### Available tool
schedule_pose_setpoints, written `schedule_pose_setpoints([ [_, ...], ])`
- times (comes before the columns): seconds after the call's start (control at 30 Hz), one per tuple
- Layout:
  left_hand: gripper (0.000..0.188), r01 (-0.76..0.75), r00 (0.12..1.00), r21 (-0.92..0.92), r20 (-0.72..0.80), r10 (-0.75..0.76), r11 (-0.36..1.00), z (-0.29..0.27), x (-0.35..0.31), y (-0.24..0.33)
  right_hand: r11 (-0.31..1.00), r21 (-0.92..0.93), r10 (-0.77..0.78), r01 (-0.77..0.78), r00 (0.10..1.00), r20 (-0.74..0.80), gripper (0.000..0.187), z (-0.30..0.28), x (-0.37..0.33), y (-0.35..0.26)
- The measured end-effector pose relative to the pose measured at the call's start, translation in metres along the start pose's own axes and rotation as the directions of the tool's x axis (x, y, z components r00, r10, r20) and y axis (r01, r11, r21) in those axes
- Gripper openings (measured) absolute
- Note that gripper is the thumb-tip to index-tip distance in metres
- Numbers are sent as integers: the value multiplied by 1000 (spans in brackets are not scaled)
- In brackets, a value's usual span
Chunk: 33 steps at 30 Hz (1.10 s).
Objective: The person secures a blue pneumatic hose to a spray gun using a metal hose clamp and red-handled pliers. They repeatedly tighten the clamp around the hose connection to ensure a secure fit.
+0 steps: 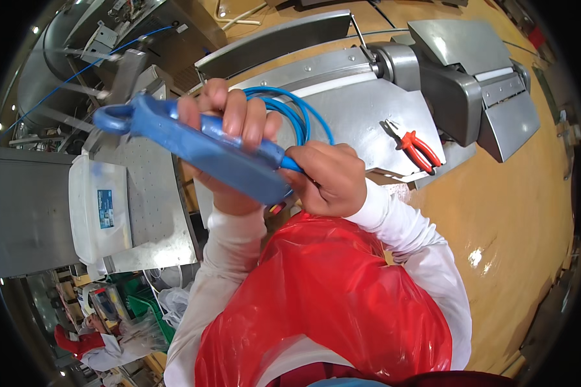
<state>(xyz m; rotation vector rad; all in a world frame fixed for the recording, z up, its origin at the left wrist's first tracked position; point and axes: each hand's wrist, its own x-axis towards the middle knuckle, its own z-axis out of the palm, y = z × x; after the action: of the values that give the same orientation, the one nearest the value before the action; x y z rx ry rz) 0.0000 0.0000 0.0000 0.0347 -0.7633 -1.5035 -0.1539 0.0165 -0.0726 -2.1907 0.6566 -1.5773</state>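
A long blue tool (206,151) with a loop at its far-left end lies tilted across the view; its exact kind cannot be told. My left hand (235,122) is wrapped round its body, fingers over the top. At the tool's lower right end, my right hand (329,177) pinches the blue hose or cable (290,164) where it meets the tool. Loops of blue hose (301,111) hang just behind both hands, above a metal surface. To the right on that metal surface (361,113) rest pliers (421,151) with red handles.
Steel machinery (397,68) stands beyond and to the right. On the left, a white plastic container (100,206) with a blue label sits on a metal table (155,222). A green crate (150,313) is at lower left, near another person in red and white (87,342).
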Motion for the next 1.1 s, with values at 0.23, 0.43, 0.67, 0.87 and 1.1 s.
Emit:
schedule_pose_setpoints([
  [0.23, 32, 16, 801, 17, -599, -3, 1000, 2, -16, 9, 966, -242, -66, 94, 990, 123, 23, -4, 3, -2],
  [0.43, 28, -48, 970, -58, -241, 32, 997, 11, -28, 11, 1000, 0, 16, -16, 978, 210, 19, -16, 4, -17],
  [0.67, 36, -38, 917, -226, 378, 124, 973, -23, -5, -2, 973, 178, 119, -150, 978, 172, 17, -9, 9, -29],
  [0.87, 72, -70, 991, 779, 125, -46, 623, -71, -56, -48, 975, 76, 206, -208, 978, 40, 16, -9, 7, -19],
  [1.1, 64, 695, 675, 177, -494, -548, 697, -4, -123, 55, 982, -114, 165, -150, 977, 136, 14, -8, -12, 9],
])
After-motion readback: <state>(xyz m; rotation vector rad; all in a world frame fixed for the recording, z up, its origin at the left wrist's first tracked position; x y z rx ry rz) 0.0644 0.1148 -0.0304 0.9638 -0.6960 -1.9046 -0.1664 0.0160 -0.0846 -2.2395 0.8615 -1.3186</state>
